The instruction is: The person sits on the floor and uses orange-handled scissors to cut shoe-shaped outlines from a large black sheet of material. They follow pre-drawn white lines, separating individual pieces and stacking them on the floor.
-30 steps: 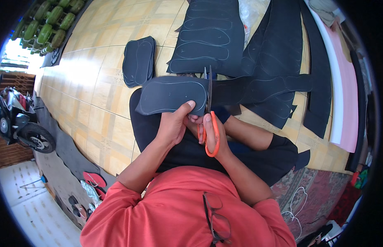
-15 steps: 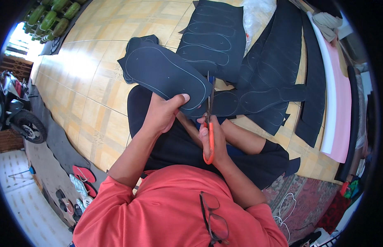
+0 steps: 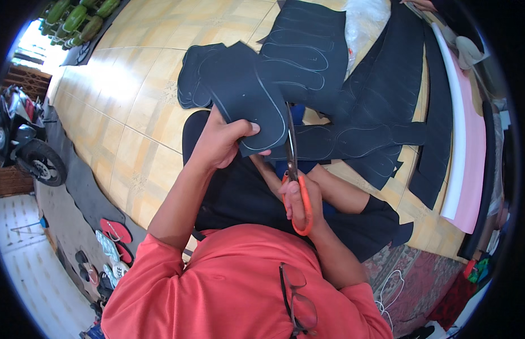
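My left hand [image 3: 222, 140] grips the near end of a black sheet piece [image 3: 240, 85], thumb on top. A pale sole-shaped outline is drawn on it. In my right hand [image 3: 307, 198] are scissors [image 3: 291, 151] with orange handles, blades pointing away from me along the piece's right edge. Whether the blades bite into the material I cannot tell. Beyond the held piece, a few black cut pieces [image 3: 193, 70] lie on the floor. A larger black sheet [image 3: 299, 48] with several sole outlines lies ahead, and an outlined black strip [image 3: 358, 140] extends to the right of the scissors.
Clear plastic [image 3: 365, 28] lies beside the sheets. Pink and white rolled material [image 3: 466, 147] runs along the right. At left are a motorcycle [image 3: 39, 155], sandals [image 3: 116, 230] and green gas cylinders [image 3: 76, 20]. A white cable [image 3: 391, 291] lies on the patterned rug [image 3: 420, 271].
The scissors and my right hand have moved slightly right and nearer to me. The held black piece has turned, its far end now pointing more directly away from me.
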{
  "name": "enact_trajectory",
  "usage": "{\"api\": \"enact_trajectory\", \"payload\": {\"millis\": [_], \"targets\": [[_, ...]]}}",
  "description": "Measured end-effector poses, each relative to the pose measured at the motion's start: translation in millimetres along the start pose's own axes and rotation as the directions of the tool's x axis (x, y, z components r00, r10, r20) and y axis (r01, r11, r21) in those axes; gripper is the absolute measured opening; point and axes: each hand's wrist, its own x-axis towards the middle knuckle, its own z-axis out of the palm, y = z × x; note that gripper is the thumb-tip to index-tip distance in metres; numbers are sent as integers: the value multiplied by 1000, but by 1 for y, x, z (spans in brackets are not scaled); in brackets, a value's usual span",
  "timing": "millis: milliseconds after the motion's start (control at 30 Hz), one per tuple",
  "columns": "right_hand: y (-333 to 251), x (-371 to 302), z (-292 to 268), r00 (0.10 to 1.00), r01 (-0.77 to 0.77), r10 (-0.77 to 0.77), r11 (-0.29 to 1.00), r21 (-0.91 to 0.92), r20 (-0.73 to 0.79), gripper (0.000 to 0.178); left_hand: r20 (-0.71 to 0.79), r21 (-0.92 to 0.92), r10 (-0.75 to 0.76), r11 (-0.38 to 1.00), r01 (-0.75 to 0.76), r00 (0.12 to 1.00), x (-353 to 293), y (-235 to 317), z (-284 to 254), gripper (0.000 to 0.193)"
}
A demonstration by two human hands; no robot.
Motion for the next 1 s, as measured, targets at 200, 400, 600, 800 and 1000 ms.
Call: {"api": "enact_trajectory", "payload": {"millis": [200,400,600,800,1000], "targets": [[17,8,4,975,208,-213,975,-79,-57,42,89,252,-36,968,12,995,1,-5,-8,54],[-1,-2,-9,990,134,-129,986,-102,49,49,172,292,-10,955,-41,985,7,-8,-22,52],[3,0,-9,993,115,-116,989,-96,0,36,197,336,-146,939,73,969,-1,-6,-16,56],[-4,5,-4,979,200,-202,979,-44,-42,33,222,243,-142,966,86,965,-9,-23,-13,53],[1,-2,-9,990,139,-142,980,-140,-15,38,110,9,4,1000,-5,994,3,4,-13,67]]}}
